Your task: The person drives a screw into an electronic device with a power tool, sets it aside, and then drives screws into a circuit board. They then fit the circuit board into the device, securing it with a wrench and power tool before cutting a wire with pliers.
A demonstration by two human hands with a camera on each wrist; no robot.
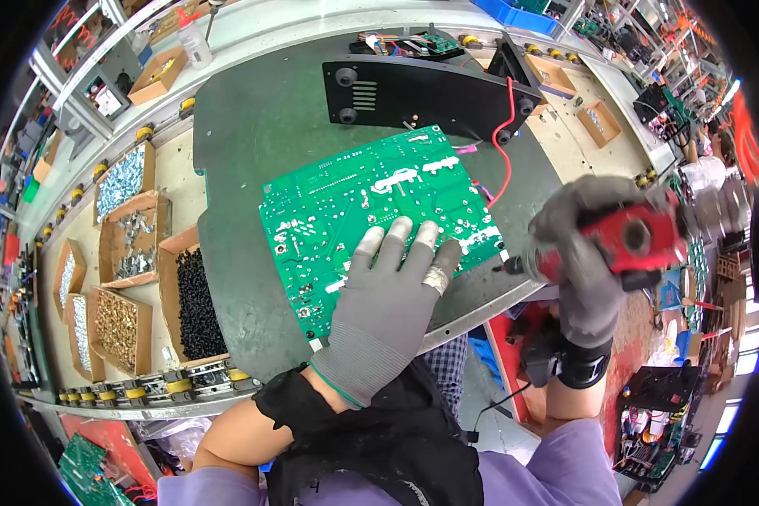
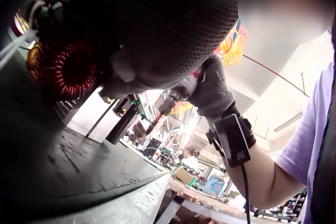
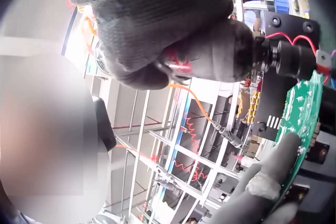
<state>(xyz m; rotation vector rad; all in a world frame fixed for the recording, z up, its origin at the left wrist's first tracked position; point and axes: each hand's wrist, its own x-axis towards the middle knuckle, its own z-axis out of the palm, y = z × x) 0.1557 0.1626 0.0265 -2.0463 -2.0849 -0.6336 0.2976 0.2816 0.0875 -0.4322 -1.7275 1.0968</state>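
Observation:
A green circuit board (image 1: 320,202) lies solder side up on the dark work mat (image 1: 244,169). My gloved left hand (image 1: 388,304) rests palm down on the board's near edge, fingers extended across it. In the left wrist view, a copper-wound coil (image 2: 73,71) shows beside this hand. My gloved right hand (image 1: 582,253) grips a red and black power screwdriver (image 1: 637,236), blurred in the head view. Its tip points left, close to the board's right corner. Behind the board stands a black metal panel (image 1: 430,97) with round feet, a red wire (image 1: 509,152) looping down from it.
Cardboard bins to the left hold black screws (image 1: 198,304), brass-coloured parts (image 1: 120,325) and silver hardware (image 1: 122,181). A wired assembly (image 1: 413,44) sits at the back. Roller tracks (image 1: 177,386) run along the bench, and the mat's metal edge (image 1: 489,312) lies close in front.

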